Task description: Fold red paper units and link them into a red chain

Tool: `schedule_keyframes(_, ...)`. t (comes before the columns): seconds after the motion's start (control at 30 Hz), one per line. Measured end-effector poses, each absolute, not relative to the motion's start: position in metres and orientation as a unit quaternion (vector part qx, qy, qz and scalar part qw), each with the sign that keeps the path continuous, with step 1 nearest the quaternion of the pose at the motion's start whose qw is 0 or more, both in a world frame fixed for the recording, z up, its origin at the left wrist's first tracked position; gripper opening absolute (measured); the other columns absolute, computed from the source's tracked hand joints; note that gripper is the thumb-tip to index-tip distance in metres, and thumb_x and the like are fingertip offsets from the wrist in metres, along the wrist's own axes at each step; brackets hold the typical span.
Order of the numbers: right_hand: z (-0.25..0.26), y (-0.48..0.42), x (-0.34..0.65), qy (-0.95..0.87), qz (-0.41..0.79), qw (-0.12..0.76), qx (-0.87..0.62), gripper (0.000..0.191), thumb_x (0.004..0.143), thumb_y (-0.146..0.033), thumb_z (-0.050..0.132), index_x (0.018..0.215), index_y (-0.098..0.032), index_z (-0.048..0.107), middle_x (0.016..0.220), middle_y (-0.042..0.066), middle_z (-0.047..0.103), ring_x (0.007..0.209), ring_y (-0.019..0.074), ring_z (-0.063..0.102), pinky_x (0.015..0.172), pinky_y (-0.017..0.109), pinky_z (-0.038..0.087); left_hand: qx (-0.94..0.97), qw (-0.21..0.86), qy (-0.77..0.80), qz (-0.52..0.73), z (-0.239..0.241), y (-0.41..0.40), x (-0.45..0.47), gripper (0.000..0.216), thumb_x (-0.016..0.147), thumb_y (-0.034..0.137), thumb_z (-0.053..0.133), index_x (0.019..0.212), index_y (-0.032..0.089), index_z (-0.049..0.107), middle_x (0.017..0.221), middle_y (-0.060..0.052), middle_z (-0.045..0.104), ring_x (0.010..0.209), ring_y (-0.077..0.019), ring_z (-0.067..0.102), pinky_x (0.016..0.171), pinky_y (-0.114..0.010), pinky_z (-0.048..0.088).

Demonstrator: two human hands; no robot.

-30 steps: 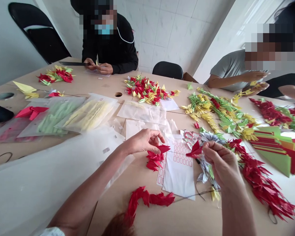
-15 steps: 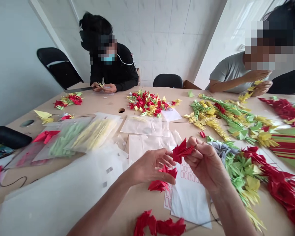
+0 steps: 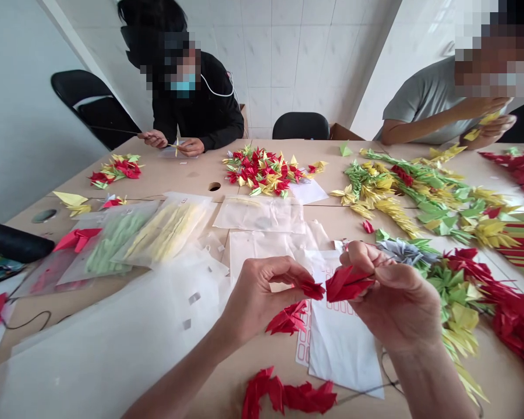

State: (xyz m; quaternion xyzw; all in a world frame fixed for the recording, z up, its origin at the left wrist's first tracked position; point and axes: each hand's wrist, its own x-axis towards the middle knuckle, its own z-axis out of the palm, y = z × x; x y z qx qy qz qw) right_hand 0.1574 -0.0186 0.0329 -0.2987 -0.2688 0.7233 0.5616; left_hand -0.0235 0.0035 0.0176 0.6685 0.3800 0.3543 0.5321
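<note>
My left hand [image 3: 255, 294] pinches a small red folded-paper piece [image 3: 313, 290] between thumb and fingertips. Just to its right, my right hand [image 3: 399, 305] grips a red origami crane [image 3: 346, 283] by its far end; a narrow gap separates the two red pieces. Below my left hand is a clump of red cranes [image 3: 288, 318], partly covered by the hand. Near the front edge a row of red cranes [image 3: 290, 397] lies bunched together, with a thin dark cord [image 3: 367, 389] running off to the right. A white sheet [image 3: 343, 349] and a red-printed label sheet [image 3: 303, 343] lie beneath my hands.
Clear bags of folded paper [image 3: 166, 230] and a large translucent sheet [image 3: 113, 337] cover the left side. Mixed cranes [image 3: 262, 169] are heaped mid-table; green, yellow and red strings of cranes [image 3: 454, 291] spread at right. Two people [image 3: 196, 110] sit across the table.
My left hand's spread fingers have closed on a red paper piece. My right hand has moved slightly right with its crane. The whole view has shifted a little.
</note>
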Motion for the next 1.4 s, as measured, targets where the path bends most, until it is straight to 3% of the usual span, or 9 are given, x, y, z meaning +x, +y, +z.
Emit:
schedule_keyframes(0.17,0.033,-0.022,0.161,-0.276,0.727,0.554,-0.295,0.006,0.059,-0.024,0.06,0.056,-0.019,0.056,0.053,-0.003,0.029,0.047,0.0097,0.027,0.045,0.023,0.027,0.704,0.473,0.394,0.353,0.023,0.0,-0.024,0.01,0.072,0.014,0.07,0.08,0.02,0.071,0.075,0.003,0.072,0.07,-0.0116,0.065,0.067,-0.019,0.049)
schedule_keyframes(0.57,0.034,-0.021,0.157,-0.274,0.71,0.561,-0.326,0.004,0.057,-0.02,0.057,0.055,-0.019,0.053,0.051,-0.004,0.029,0.046,0.0088,0.024,0.043,0.022,0.024,0.724,0.463,0.398,0.321,0.024,0.003,-0.029,0.007,0.076,0.017,0.067,0.081,0.02,0.07,0.082,0.001,0.07,0.078,-0.014,0.065,0.073,-0.022,0.05)
schedule_keyframes(0.73,0.031,-0.023,0.142,-0.26,0.685,0.585,-0.348,0.006,0.063,-0.017,0.057,0.058,-0.018,0.053,0.052,-0.005,0.029,0.046,0.0069,0.022,0.043,0.019,0.023,0.684,0.542,0.384,0.3,0.023,0.001,-0.025,0.033,0.066,0.021,0.076,0.097,0.021,0.064,0.099,0.0,0.068,0.093,-0.0159,0.062,0.087,-0.025,0.048)
schedule_keyframes(0.87,0.027,-0.029,0.134,-0.268,0.676,0.595,-0.343,0.006,0.066,-0.017,0.057,0.061,-0.017,0.053,0.054,-0.004,0.033,0.049,0.0073,0.024,0.045,0.018,0.024,0.686,0.515,0.411,0.309,0.027,-0.005,-0.021,0.024,0.066,0.024,0.075,0.087,0.02,0.064,0.089,-0.001,0.069,0.083,-0.0162,0.062,0.075,-0.024,0.049)
schedule_keyframes(1.0,0.026,-0.03,0.131,-0.252,0.683,0.593,-0.345,0.007,0.065,-0.016,0.058,0.06,-0.016,0.053,0.054,-0.004,0.034,0.048,0.0065,0.024,0.044,0.018,0.025,0.698,0.501,0.404,0.314,0.028,-0.005,-0.022,0.016,0.071,0.023,0.071,0.085,0.02,0.064,0.086,0.0,0.069,0.081,-0.0153,0.063,0.076,-0.024,0.048)
schedule_keyframes(1.2,0.027,-0.025,0.136,-0.217,0.678,0.602,-0.362,0.007,0.064,-0.015,0.056,0.059,-0.017,0.052,0.053,-0.006,0.028,0.047,0.0066,0.022,0.042,0.017,0.025,0.682,0.59,0.355,0.246,0.018,0.001,-0.023,0.054,0.059,0.024,0.081,0.107,0.022,0.056,0.098,-0.003,0.067,0.09,-0.0184,0.062,0.086,-0.031,0.046)
schedule_keyframes(1.4,0.022,-0.023,0.136,-0.246,0.624,0.627,-0.396,0.01,0.068,-0.018,0.057,0.063,-0.018,0.049,0.054,-0.007,0.024,0.047,0.0067,0.019,0.042,0.017,0.023,0.665,0.615,0.34,0.255,0.006,0.006,-0.017,0.031,0.069,0.029,0.074,0.094,0.017,0.061,0.089,-0.004,0.067,0.084,-0.0165,0.061,0.08,-0.029,0.047)
